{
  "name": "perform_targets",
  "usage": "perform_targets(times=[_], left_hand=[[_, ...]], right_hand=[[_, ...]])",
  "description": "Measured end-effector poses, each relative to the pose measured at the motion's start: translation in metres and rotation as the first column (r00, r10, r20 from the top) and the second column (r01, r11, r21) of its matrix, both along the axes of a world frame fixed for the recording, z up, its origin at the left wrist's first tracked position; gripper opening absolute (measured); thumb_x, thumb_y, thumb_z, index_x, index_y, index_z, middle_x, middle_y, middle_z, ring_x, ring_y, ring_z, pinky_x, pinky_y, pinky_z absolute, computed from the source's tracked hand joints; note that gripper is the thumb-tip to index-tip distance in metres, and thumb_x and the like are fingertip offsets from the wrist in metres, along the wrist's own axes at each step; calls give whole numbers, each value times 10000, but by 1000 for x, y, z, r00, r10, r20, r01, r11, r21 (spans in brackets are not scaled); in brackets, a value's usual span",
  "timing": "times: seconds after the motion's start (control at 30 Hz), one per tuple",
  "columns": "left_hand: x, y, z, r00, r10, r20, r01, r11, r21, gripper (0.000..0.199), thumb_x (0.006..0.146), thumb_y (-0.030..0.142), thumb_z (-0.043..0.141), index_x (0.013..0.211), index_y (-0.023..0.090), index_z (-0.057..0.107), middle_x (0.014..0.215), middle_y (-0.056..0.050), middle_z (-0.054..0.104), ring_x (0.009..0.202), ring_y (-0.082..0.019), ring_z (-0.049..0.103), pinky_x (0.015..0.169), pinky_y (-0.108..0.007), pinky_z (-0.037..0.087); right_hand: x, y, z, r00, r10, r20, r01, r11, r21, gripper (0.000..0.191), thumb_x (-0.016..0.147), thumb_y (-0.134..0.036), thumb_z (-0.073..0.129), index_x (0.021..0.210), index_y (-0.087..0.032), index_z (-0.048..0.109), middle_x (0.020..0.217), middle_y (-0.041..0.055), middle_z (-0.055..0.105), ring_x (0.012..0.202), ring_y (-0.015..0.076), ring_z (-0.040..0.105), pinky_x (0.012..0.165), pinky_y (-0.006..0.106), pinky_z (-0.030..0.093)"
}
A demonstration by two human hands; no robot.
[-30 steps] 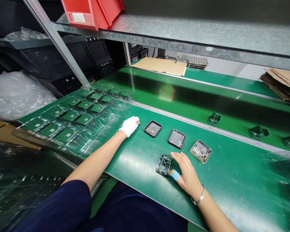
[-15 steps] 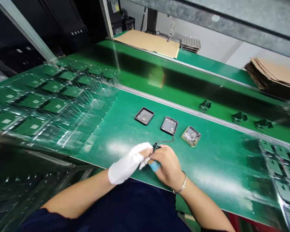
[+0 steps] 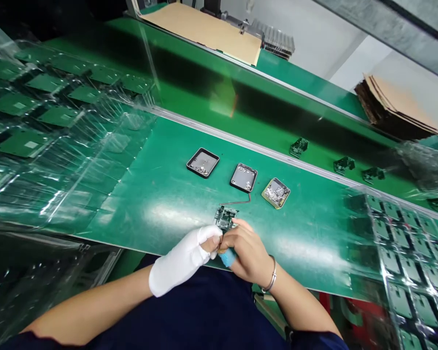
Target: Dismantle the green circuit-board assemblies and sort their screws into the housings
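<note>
My left hand (image 3: 191, 255), in a white glove with a bare thumb tip, meets my right hand (image 3: 247, 248) near the bench's front edge. Both are closed, thumbs and fingertips pressed together; whatever is pinched there is hidden. Blue tape wraps a digit of my right hand. Just beyond the fingertips is a small green circuit board (image 3: 224, 217) with dark components. A finger of my right hand reaches its right edge; whether the board is held or resting I cannot tell. Behind it lies a thin L-shaped hex key (image 3: 235, 202).
Three small square trays with tiny metal parts stand behind: a dark tray (image 3: 203, 158), another dark tray (image 3: 244, 181) and a yellow-edged tray (image 3: 265, 195). Clear plastic trays of boards flank me, one left (image 3: 105, 146), one right (image 3: 384, 270). Board assemblies (image 3: 299, 147) sit beyond the metal strip.
The circuit board, mostly covered by my fingers before, now shows beyond the fingertips. Both hands have come slightly nearer to my body, still together. The camera view has shifted.
</note>
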State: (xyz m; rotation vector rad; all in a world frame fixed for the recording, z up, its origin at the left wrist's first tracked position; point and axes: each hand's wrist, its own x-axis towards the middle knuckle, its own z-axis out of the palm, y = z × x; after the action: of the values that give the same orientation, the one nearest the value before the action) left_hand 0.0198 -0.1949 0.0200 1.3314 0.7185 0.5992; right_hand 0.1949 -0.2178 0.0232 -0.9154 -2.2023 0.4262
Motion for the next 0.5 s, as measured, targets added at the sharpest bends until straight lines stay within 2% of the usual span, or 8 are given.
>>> perform_targets(times=[0.1,0.17,0.23,0.27,0.33,0.37,0.43,0.5], left_hand=[[0,1,0,999,-14,-52,16,999,40,411,942,467,339,645,189,397,579,44,379,521,-99,350,530,-253,348],[-3,6,-3,988,84,-132,-57,979,194,370,937,447,361,691,187,455,610,30,446,551,-113,433,571,-264,411],[-5,15,-9,953,236,-188,-139,896,423,301,885,467,472,888,174,542,801,-29,586,719,-164,570,697,-314,492],[-5,20,-13,937,283,-206,-137,837,530,381,833,487,550,1034,163,543,968,-80,620,870,-213,609,792,-361,511],[-3,28,-22,922,284,-263,-41,748,663,668,734,474,666,1271,142,448,1271,-167,548,1160,-312,547,967,-457,471],[0,31,-28,916,265,-301,14,729,685,720,723,437,681,1323,142,412,1341,-179,508,1237,-331,500,1017,-481,442],[4,34,-39,901,249,-356,59,742,668,634,763,335,638,1331,164,414,1338,-154,532,1254,-307,503,1043,-470,438],[7,34,-48,893,253,-373,42,777,628,530,793,265,588,1297,188,445,1279,-121,580,1202,-267,554,1025,-438,466]], right_hand=[[8,-2,5,999,32,12,-32,999,-19,134,881,-141,436,959,-216,516,811,13,647,741,129,610,1063,402,384],[18,-1,10,999,14,-29,-15,999,-42,103,889,-166,458,938,-226,525,794,2,647,723,128,612,1053,414,394],[32,6,15,989,-97,-109,87,992,-95,70,887,-186,493,893,-239,538,773,-7,641,725,135,612,997,407,437],[38,13,14,972,-181,-152,158,976,-153,60,885,-198,507,867,-240,545,775,-4,638,735,141,611,937,390,470],[47,30,7,915,-334,-226,245,906,-345,64,881,-248,528,825,-231,555,774,6,629,726,150,602,780,340,509],[49,40,0,888,-382,-257,236,857,-457,95,876,-290,538,811,-224,556,759,6,621,705,150,594,714,316,505],[47,59,-20,851,-425,-307,150,758,-634,175,848,-375,559,791,-210,551,707,-5,599,652,141,570,648,289,482],[40,72,-39,835,-439,-331,86,700,-709,228,812,-422,579,775,-200,545,668,-16,581,628,133,550,647,282,467]])
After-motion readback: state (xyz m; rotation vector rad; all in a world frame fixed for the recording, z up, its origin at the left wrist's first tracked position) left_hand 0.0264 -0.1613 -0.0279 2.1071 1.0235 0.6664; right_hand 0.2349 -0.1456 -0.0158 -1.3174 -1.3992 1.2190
